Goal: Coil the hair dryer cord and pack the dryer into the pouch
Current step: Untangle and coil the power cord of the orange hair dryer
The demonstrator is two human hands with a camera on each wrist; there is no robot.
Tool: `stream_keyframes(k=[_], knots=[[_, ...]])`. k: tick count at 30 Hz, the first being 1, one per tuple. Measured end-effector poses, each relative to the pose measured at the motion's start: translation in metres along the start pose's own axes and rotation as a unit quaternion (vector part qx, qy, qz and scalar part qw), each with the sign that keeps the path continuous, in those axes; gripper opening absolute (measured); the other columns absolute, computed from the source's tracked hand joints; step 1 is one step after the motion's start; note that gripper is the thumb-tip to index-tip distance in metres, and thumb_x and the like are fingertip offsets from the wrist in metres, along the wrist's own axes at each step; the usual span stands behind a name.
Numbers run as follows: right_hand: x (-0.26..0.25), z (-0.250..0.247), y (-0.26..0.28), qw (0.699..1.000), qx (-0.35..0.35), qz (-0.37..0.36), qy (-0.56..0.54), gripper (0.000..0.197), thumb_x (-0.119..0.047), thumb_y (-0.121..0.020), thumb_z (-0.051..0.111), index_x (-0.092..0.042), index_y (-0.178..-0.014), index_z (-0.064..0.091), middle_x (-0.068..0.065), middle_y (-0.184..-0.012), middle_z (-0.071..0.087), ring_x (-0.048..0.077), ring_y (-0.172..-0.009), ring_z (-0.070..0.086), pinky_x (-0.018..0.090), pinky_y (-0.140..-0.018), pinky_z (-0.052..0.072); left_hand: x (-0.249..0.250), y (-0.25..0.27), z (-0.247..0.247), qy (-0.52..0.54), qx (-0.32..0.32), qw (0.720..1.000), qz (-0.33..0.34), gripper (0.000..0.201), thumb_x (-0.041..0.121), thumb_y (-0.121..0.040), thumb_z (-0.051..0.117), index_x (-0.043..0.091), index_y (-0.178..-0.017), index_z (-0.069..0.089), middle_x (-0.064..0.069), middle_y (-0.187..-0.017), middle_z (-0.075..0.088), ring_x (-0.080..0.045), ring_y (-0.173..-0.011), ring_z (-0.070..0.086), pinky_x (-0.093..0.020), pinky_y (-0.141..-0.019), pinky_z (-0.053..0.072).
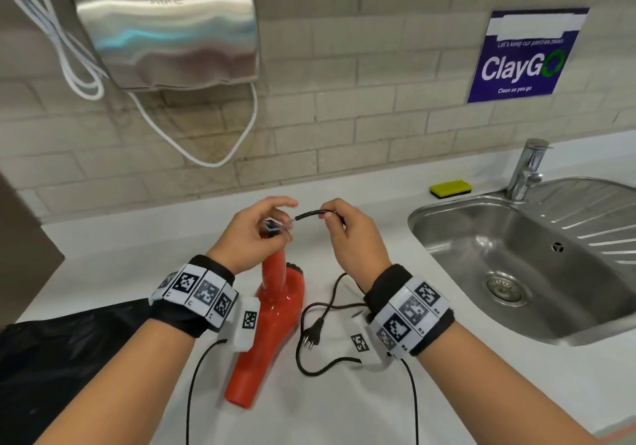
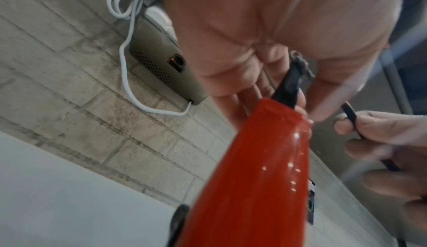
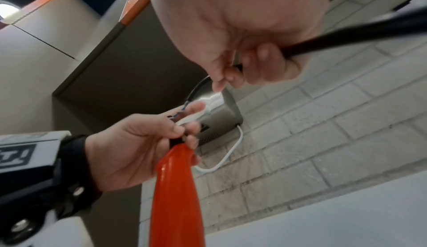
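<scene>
A red hair dryer [image 1: 275, 310] stands on the white counter with its handle pointing up. My left hand [image 1: 254, 227] grips the handle's top end, where the black cord collar [image 2: 289, 84] comes out. Just to the right, my right hand [image 1: 347, 234] pinches the black cord [image 1: 311, 214] a short way from the handle. The rest of the cord hangs down under my right wrist and loops loosely on the counter. Its plug [image 1: 315, 332] lies beside the dryer body. A black pouch [image 1: 69, 341] lies flat at the counter's left front edge.
A steel sink [image 1: 464, 238] with a faucet [image 1: 526, 169] fills the right side. A yellow sponge [image 1: 451, 188] sits behind it. On the tiled wall hangs a steel hand dryer [image 1: 165, 24] with a white cable [image 1: 213, 159] drooping below.
</scene>
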State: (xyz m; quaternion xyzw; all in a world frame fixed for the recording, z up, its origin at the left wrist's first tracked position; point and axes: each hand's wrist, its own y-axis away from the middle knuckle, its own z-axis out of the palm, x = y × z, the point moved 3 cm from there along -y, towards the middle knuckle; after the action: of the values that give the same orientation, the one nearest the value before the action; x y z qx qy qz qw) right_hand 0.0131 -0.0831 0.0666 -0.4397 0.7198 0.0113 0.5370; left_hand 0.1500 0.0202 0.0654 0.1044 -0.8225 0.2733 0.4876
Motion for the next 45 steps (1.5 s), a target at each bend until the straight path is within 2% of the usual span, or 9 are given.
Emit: stream_keyframes(k=[3, 6, 10, 13, 17, 23, 30, 36, 45], knots=[[0.001, -0.003, -0.008, 0.999, 0.007, -0.011, 0.031, 0.019, -0.017, -0.093, 0.045, -0.017, -0.097, 0.064, 0.003, -0.096, 0.066, 0.019, -0.089, 0.057, 0.036, -0.080, 0.047, 0.009, -0.005, 0.005, -0.016, -0.058, 0.998, -0.004, 0.019, 0.019, -0.073, 0.060, 0.025, -0.089, 0.069, 0.007, -0.063, 0.058, -0.009, -0.065, 0.055, -0.017, -0.068, 0.044], [0.000, -0.004, -0.013, 0.999, 0.001, -0.016, 0.030, 0.020, -0.017, -0.093, 0.047, -0.018, -0.100, 0.066, 0.004, -0.098, 0.065, 0.018, -0.089, 0.057, 0.033, -0.080, 0.047, 0.016, -0.010, 0.007, -0.028, -0.087, 0.996, -0.021, 0.022, 0.034, -0.085, 0.052, 0.022, -0.079, 0.070, 0.006, -0.052, 0.056, -0.012, -0.059, 0.051, -0.021, -0.062, 0.041], [-0.006, -0.012, -0.024, 0.999, -0.005, -0.036, 0.008, 0.020, -0.014, -0.092, 0.050, -0.014, -0.100, 0.068, -0.005, -0.082, 0.056, 0.002, -0.073, 0.049, 0.009, -0.068, 0.037, 0.025, -0.020, 0.005, -0.022, -0.120, 0.992, -0.024, 0.022, 0.018, -0.091, 0.048, 0.017, -0.080, 0.067, 0.008, -0.055, 0.061, -0.006, -0.060, 0.056, -0.016, -0.064, 0.044], [-0.012, -0.018, -0.035, 0.999, -0.018, -0.044, 0.016, 0.021, -0.013, -0.092, 0.050, -0.013, -0.101, 0.069, -0.016, -0.075, 0.048, -0.003, -0.068, 0.045, 0.004, -0.066, 0.035, 0.028, -0.025, 0.005, 0.059, -0.139, 0.987, -0.047, 0.020, 0.000, -0.089, 0.048, 0.012, -0.090, 0.064, 0.009, -0.064, 0.064, -0.007, -0.054, 0.058, -0.017, -0.058, 0.045], [-0.022, -0.013, -0.048, 0.996, -0.057, -0.059, 0.031, 0.020, -0.013, -0.091, 0.051, -0.014, -0.097, 0.070, 0.001, -0.084, 0.055, 0.013, -0.078, 0.049, 0.017, -0.069, 0.036, 0.031, -0.027, 0.012, 0.138, -0.141, 0.976, -0.096, 0.018, 0.022, -0.089, 0.049, 0.011, -0.084, 0.062, 0.005, -0.057, 0.057, -0.007, -0.039, 0.040, -0.018, -0.045, 0.035], [-0.025, 0.005, -0.062, 0.998, -0.043, -0.040, 0.033, 0.017, -0.014, -0.090, 0.048, -0.012, -0.096, 0.064, 0.008, -0.094, 0.067, 0.024, -0.090, 0.060, 0.041, -0.085, 0.048, 0.028, -0.033, 0.019, 0.241, -0.060, 0.957, -0.148, 0.035, 0.024, -0.099, 0.032, 0.011, -0.072, 0.049, 0.007, -0.040, 0.031, -0.006, -0.030, 0.025, -0.017, -0.037, 0.028], [0.011, 0.040, -0.032, 0.967, -0.166, 0.030, 0.191, 0.041, -0.007, -0.094, 0.034, -0.012, -0.135, 0.031, 0.015, -0.102, 0.063, 0.031, -0.090, 0.061, 0.041, -0.080, 0.050, 0.019, -0.038, 0.012, 0.308, 0.055, 0.938, -0.146, 0.033, 0.023, -0.099, 0.032, 0.009, -0.076, 0.050, 0.010, -0.039, 0.030, -0.004, -0.029, 0.025, -0.016, -0.033, 0.028], [0.025, 0.042, 0.011, 0.941, -0.215, -0.018, 0.259, 0.043, -0.024, -0.098, 0.032, -0.015, -0.139, 0.025, 0.016, -0.104, 0.064, 0.035, -0.088, 0.061, 0.040, -0.075, 0.048, 0.019, -0.035, -0.003, 0.357, 0.092, 0.921, -0.123, 0.036, 0.018, -0.096, 0.025, 0.006, -0.078, 0.054, 0.008, -0.041, 0.037, -0.004, -0.030, 0.026, -0.016, -0.035, 0.028], [0.018, 0.024, 0.019, 0.902, -0.203, -0.123, 0.361, 0.045, -0.024, -0.099, 0.028, -0.016, -0.143, 0.022, 0.010, -0.115, 0.062, 0.033, -0.090, 0.061, 0.036, -0.070, 0.044, 0.033, -0.031, -0.013, 0.290, 0.056, 0.952, -0.079, 0.038, 0.029, -0.100, 0.024, 0.016, -0.098, 0.059, 0.011, -0.052, 0.047, -0.003, -0.032, 0.026, -0.015, -0.036, 0.019]])
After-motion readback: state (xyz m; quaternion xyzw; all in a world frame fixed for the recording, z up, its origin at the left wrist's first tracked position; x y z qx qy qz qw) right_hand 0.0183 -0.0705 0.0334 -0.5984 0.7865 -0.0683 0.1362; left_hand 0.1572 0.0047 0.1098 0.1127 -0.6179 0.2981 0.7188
